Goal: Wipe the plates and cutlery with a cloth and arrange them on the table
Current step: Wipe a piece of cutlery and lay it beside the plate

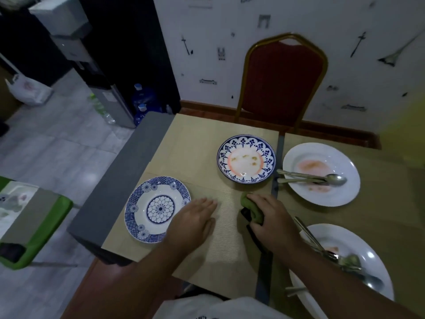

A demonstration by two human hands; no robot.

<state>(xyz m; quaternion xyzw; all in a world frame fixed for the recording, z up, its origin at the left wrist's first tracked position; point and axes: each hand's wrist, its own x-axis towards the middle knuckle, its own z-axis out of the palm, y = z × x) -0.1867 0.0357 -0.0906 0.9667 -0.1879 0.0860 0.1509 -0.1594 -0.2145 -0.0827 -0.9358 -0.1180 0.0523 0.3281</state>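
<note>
Nearest: white plate [358, 245] at near right, smeared, with cutlery [340, 256] piled across it, handles hanging over the rim. Right hand [273, 217] is clenched around the green cloth [251, 209], bunched, resting on the worktop [207, 143] mat. Left hand [195, 219] lies flat and open on the mat, holding nothing, just touching the rim of the blue floral plate [156, 208], which looks clean.

Further out: blue-rimmed plate [246, 158] with crumbs and an orange ring, centre. To its right, a second white plate [322, 173] with a pink smear and spoon [335, 179] plus another utensil across it.

Handling, my read: plates are glazed ceramic, stiff, fragile, slick if greasy, so pinch the rim, thumb on top. Cutlery is light and slides, so lift it off by the handles before tilting any plate. Cloth is soft, so keep it wadded.
</note>
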